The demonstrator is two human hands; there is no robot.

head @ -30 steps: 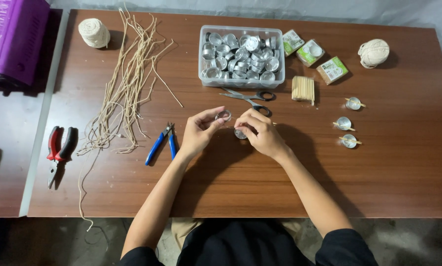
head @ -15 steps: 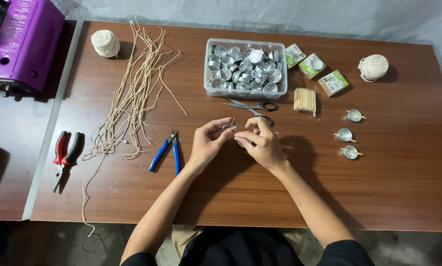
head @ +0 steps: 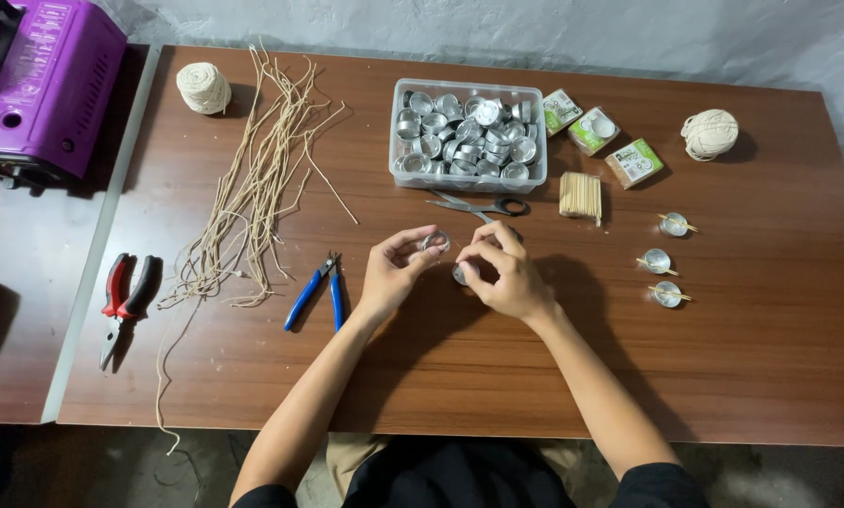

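My left hand (head: 393, 273) pinches a small round metal cup (head: 436, 243) between thumb and fingers, just above the brown table (head: 422, 376). My right hand (head: 504, 273) is curled beside it over a second small metal cup (head: 460, 274), fingertips almost touching the left hand's. Behind the hands lie scissors (head: 483, 204) and a clear plastic box (head: 467, 136) filled with several empty metal cups. Three metal cups with sticks laid across them (head: 664, 261) stand in a column to the right.
Blue-handled pliers (head: 316, 290) lie left of my left hand, beside a spread of tan wick strands (head: 252, 188). A bundle of wooden sticks (head: 580, 197), small boxes (head: 594, 132), two twine balls (head: 709, 134), red-handled pliers (head: 126, 293) and a purple stove (head: 46, 85) surround the work area.
Both hands stay together at the table's middle; the left hand's cup has lifted slightly and the fingers have shifted around it. The camera view has drifted a little.
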